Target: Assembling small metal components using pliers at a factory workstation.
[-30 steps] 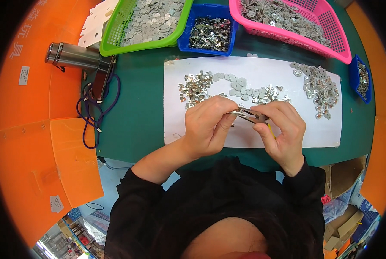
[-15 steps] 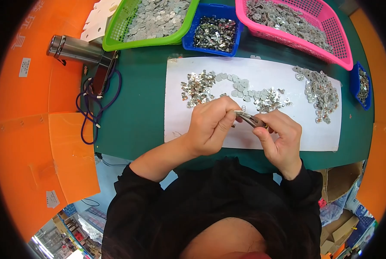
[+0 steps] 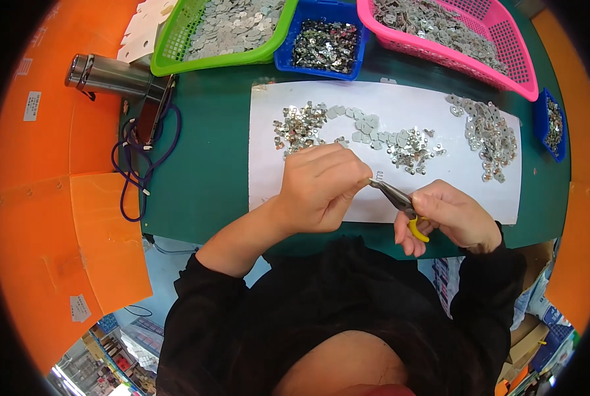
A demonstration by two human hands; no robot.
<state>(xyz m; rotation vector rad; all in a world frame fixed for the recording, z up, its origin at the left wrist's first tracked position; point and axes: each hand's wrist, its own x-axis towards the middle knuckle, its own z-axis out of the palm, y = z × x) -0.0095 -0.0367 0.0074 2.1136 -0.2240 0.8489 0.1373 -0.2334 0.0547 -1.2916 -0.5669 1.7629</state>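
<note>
My right hand [image 3: 450, 214] grips a pair of pliers with yellow handles [image 3: 418, 230] and dark metal jaws [image 3: 390, 193]. Their tips reach up to the fingertips of my left hand [image 3: 324, 188], which is closed in a pinch. A small pale bit shows at those fingertips, but I cannot make out what it is. Both hands hover over the front part of a white sheet [image 3: 268, 178]. On that sheet lie a heap of small shiny metal pieces [image 3: 301, 125], flat grey pieces [image 3: 367, 125], another shiny heap [image 3: 413, 153] and round metal discs [image 3: 489, 142].
Along the back stand a green basket [image 3: 219, 66], a blue tray [image 3: 318, 71] and a pink basket [image 3: 453, 78], all holding metal pieces. A smaller blue tray [image 3: 558, 156] sits far right. At left are a steel flask [image 3: 110, 76] and a purple cord [image 3: 171, 142] on the green table [image 3: 209, 132].
My right hand has shifted right and its grip has loosened and turned, so the pliers' yellow handles now show. My left hand stays nearly in place, still pinched.
</note>
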